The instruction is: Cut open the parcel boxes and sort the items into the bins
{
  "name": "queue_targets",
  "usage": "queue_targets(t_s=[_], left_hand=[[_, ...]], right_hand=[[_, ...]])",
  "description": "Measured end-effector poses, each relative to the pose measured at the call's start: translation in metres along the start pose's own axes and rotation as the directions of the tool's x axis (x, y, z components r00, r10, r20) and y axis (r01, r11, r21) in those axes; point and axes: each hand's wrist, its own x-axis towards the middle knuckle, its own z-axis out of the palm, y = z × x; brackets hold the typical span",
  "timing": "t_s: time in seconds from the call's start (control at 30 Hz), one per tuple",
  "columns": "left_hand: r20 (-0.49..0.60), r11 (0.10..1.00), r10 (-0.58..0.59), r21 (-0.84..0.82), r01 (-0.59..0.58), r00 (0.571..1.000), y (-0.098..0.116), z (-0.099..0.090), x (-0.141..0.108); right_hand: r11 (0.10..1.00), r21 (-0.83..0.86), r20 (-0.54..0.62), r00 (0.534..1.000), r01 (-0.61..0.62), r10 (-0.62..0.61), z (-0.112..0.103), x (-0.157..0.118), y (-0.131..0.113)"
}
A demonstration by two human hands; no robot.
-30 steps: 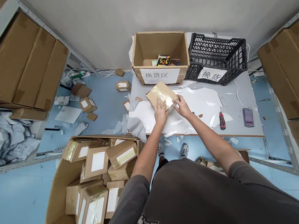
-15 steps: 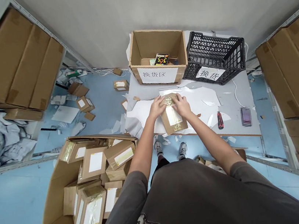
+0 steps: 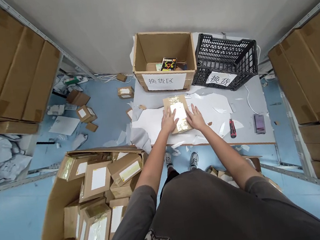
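Observation:
A small cardboard box (image 3: 180, 111) with a white label and shiny tape lies on white paper on the table. My left hand (image 3: 169, 121) rests over its left edge, fingers spread and thumb toward the label. Along the right edge, my right hand (image 3: 195, 119) touches the box with its thumb side, and its fingers are stretched out and apart. Neither hand is wrapped round the box. A red and black box cutter (image 3: 232, 128) lies to the right, near the table's front edge.
Behind stand an open carton (image 3: 166, 81) with a few items inside and a black plastic crate (image 3: 226, 61). A blurred purple rectangle (image 3: 259, 124) lies at right. On my left, a large carton (image 3: 51, 226) holds several taped boxes. Shelves with cartons flank both sides.
The small box has shifted away from me on the table. My hands have moved from its far end to the sides of its nearer half, with the fingers more spread.

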Motion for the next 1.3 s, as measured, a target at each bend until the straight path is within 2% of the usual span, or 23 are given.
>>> queue_targets(t_s=[0.1, 0.2, 0.33, 0.4, 0.5, 0.63, 0.73, 0.83, 0.9, 0.93, 1.03, 1.1, 1.17, 1.23, 1.3], left_hand=[[0.028, 0.991, 0.010, 0.135, -0.014, 1.000, 0.007, -0.022, 0.005], [0.079, 0.975, -0.038, 0.221, 0.020, 0.996, 0.011, -0.039, 0.014], [0.089, 0.963, -0.147, 0.239, 0.122, 0.985, 0.013, -0.038, 0.025], [0.091, 0.950, -0.218, 0.247, 0.190, 0.972, 0.014, -0.031, 0.027], [0.046, 0.927, -0.283, 0.270, 0.261, 0.958, 0.014, -0.020, 0.023], [-0.021, 0.895, -0.336, 0.303, 0.326, 0.942, 0.014, -0.010, 0.002], [-0.048, 0.899, -0.295, 0.325, 0.294, 0.954, 0.009, -0.008, -0.013], [-0.069, 0.926, -0.220, 0.300, 0.231, 0.973, -0.004, -0.017, -0.018], [-0.085, 0.945, -0.188, 0.256, 0.204, 0.978, -0.017, -0.027, -0.013], [-0.080, 0.954, -0.175, 0.233, 0.189, 0.981, -0.025, -0.033, -0.009], [0.018, 0.977, -0.123, 0.179, 0.118, 0.992, -0.043, -0.045, 0.005], [0.085, 0.984, -0.103, 0.157, 0.089, 0.991, -0.048, -0.048, 0.011], [0.107, 0.983, -0.123, 0.148, 0.106, 0.987, -0.047, -0.048, 0.015], [0.108, 0.977, -0.171, 0.145, 0.154, 0.979, -0.042, -0.048, 0.015], [0.111, 0.972, -0.208, 0.138, 0.192, 0.972, -0.037, -0.049, 0.013]], right_hand=[[0.997, -0.067, -0.030, 0.999, -0.022, 0.020, -0.020, -0.017, 0.011], [0.989, -0.122, -0.015, 0.996, -0.089, 0.088, -0.040, -0.039, 0.034], [0.962, -0.147, -0.009, 0.973, -0.231, 0.232, -0.050, -0.077, 0.073], [0.945, -0.136, 0.015, 0.953, -0.297, 0.301, -0.043, -0.092, 0.089], [0.927, -0.116, 0.113, 0.923, -0.356, 0.369, -0.019, -0.104, 0.105], [0.876, -0.086, 0.274, 0.833, -0.476, 0.480, 0.026, -0.100, 0.114], [0.839, -0.044, 0.344, 0.780, -0.542, 0.522, 0.052, -0.093, 0.115], [0.819, -0.013, 0.377, 0.756, -0.573, 0.535, 0.057, -0.084, 0.112], [0.804, -0.020, 0.350, 0.749, -0.595, 0.563, 0.045, -0.073, 0.108], [0.804, -0.017, 0.316, 0.760, -0.595, 0.568, 0.035, -0.066, 0.103], [0.859, 0.061, 0.177, 0.853, -0.508, 0.491, -0.003, -0.034, 0.079], [0.915, 0.127, 0.112, 0.922, -0.383, 0.371, -0.027, -0.005, 0.049], [0.954, 0.138, 0.104, 0.962, -0.265, 0.252, -0.045, 0.024, 0.012], [0.977, 0.095, 0.160, 0.972, -0.189, 0.173, -0.053, 0.050, -0.029], [0.991, 0.020, 0.252, 0.960, -0.133, 0.124, -0.053, 0.070, -0.065]])
